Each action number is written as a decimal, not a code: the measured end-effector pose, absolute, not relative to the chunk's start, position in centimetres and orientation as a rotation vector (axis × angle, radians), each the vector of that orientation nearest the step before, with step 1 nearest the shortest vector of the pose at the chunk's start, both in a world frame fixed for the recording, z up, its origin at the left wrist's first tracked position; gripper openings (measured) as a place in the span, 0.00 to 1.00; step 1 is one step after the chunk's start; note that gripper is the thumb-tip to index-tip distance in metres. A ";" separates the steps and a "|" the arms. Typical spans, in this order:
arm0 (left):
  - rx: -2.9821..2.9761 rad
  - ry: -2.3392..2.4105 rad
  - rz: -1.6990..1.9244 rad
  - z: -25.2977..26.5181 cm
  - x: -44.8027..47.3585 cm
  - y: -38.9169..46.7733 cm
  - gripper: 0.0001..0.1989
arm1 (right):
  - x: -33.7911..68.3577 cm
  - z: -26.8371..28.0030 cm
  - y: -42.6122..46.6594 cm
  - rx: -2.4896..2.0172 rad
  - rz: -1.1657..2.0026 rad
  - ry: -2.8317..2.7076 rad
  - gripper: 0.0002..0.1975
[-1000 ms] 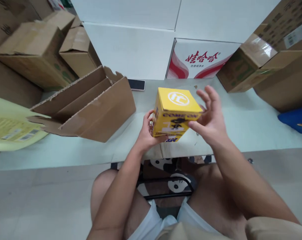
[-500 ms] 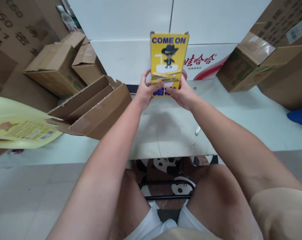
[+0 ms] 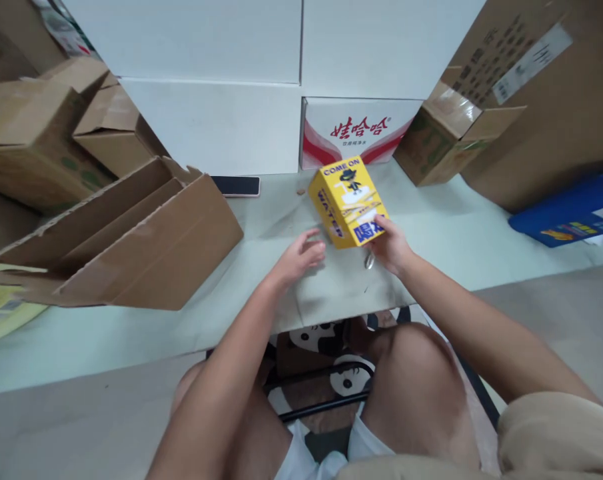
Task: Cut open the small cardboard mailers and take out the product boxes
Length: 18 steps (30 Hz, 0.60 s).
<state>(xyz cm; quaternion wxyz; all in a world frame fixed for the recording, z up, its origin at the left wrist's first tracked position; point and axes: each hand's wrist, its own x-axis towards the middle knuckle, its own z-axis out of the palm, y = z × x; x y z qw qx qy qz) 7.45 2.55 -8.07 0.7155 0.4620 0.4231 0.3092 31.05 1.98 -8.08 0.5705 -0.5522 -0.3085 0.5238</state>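
A yellow box (image 3: 351,200) printed "COME ON" and "WATER" in blue is tilted over the middle of the table. My right hand (image 3: 390,247) grips its lower right corner, thumb on the printed face. Left of the box, my left hand (image 3: 301,257) is apart from it, fingers loosely curled with gaps between them and nothing held. Partly covered by the right hand's side of the box, a small whitish piece (image 3: 370,260) lies on the table.
An open cardboard box (image 3: 151,247) stands at left, beside a dark phone (image 3: 236,186). White boxes (image 3: 206,123) and a red-and-white carton (image 3: 356,130) line the back. Brown cartons (image 3: 436,143) and a blue package (image 3: 571,210) are at right.
The yellow box has come down and tilted, showing its side. My left hand has let go of it and moved left; my right hand keeps hold. The view has turned right.
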 end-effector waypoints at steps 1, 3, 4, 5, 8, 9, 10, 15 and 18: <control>1.042 0.903 0.654 -8.6 7.3 1.7 0.32 | 32.9 -8.4 1.1 -1.333 1.172 -0.680 0.25; 1.071 0.848 0.619 -9.3 6.8 0.6 0.26 | 37.1 -8.6 -0.4 -1.423 1.015 -0.583 0.23; 1.083 0.835 0.615 -9.5 6.7 0.3 0.24 | 39.3 -8.5 -1.2 -1.483 0.921 -0.527 0.23; 1.095 0.833 0.621 -9.6 6.6 0.2 0.23 | 41.5 -8.3 -1.9 -1.548 0.836 -0.484 0.23; 1.126 0.845 0.669 -9.3 6.6 0.2 0.20 | 47.3 -7.7 -3.8 -1.695 0.680 -0.429 0.21; 1.133 0.844 0.686 -9.1 6.8 0.2 0.19 | 48.8 -7.6 -4.2 -1.724 0.649 -0.424 0.21; 1.139 0.838 0.698 -8.9 6.9 0.3 0.19 | 50.0 -7.5 -4.5 -1.748 0.625 -0.421 0.21; 1.215 0.839 0.694 -8.2 7.0 0.5 0.17 | 53.2 -8.3 -3.6 -1.850 0.547 -0.474 0.27; 1.297 0.871 0.660 -8.2 6.8 0.8 0.15 | 54.0 -8.5 -1.8 -1.877 0.486 -0.605 0.29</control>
